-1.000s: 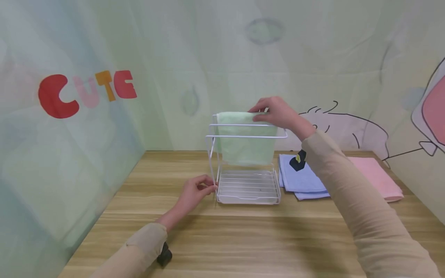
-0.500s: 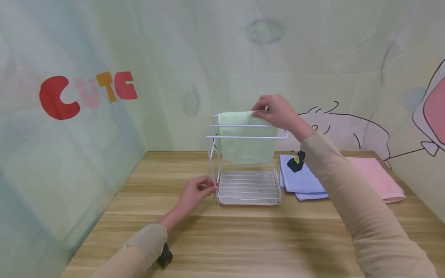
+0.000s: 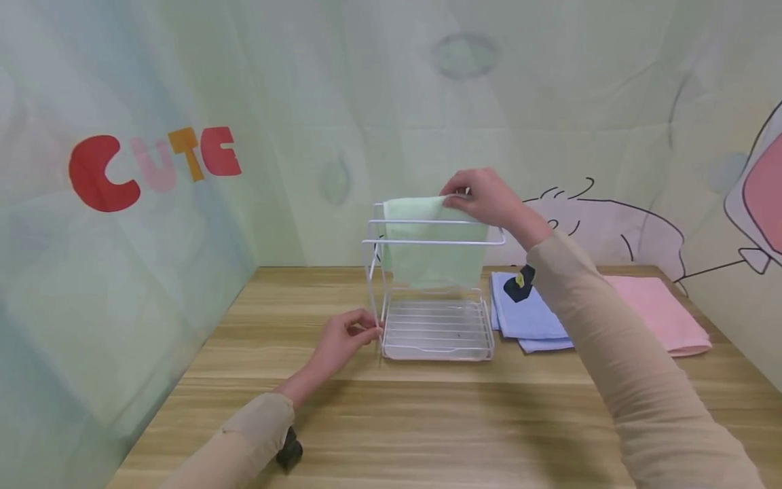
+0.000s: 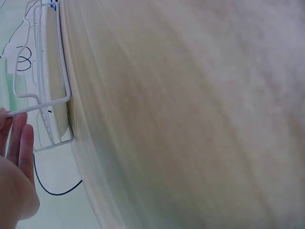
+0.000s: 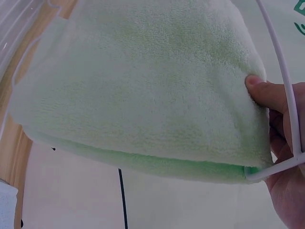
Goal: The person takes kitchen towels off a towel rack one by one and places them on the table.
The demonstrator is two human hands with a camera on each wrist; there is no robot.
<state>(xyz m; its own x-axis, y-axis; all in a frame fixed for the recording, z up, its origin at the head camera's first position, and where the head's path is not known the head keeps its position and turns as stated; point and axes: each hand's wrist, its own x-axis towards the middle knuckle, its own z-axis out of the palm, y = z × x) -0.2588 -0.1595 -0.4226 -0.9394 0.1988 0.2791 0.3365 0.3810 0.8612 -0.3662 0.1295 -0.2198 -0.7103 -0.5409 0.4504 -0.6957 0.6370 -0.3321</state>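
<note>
A pale green towel (image 3: pixel 435 255) hangs folded over the back bar of a white wire rack (image 3: pixel 432 242). My right hand (image 3: pixel 482 195) pinches the towel's top edge near its right end, thumb in front and fingers behind. Up close in the right wrist view, the towel (image 5: pixel 143 90) shows its fluffy pile, and the thumb of my right hand (image 5: pixel 286 129) presses on it beside the rack's bar. Low on the rack's left side, my left hand (image 3: pixel 342 339) pinches the upright wire. The left wrist view shows the fingers of this hand (image 4: pixel 16 157) at the wire.
A shallow clear tray (image 3: pixel 436 329) lies in the rack's base. To the right, a folded blue towel (image 3: pixel 537 319) and a folded pink towel (image 3: pixel 662 312) lie on the wooden table (image 3: pixel 403 421). A printed curtain (image 3: pixel 342 102) stands behind and at the left.
Over the last second my right hand has shifted very slightly along the towel's top edge, and the towel's hem sits a touch higher. My left hand stays at the rack.
</note>
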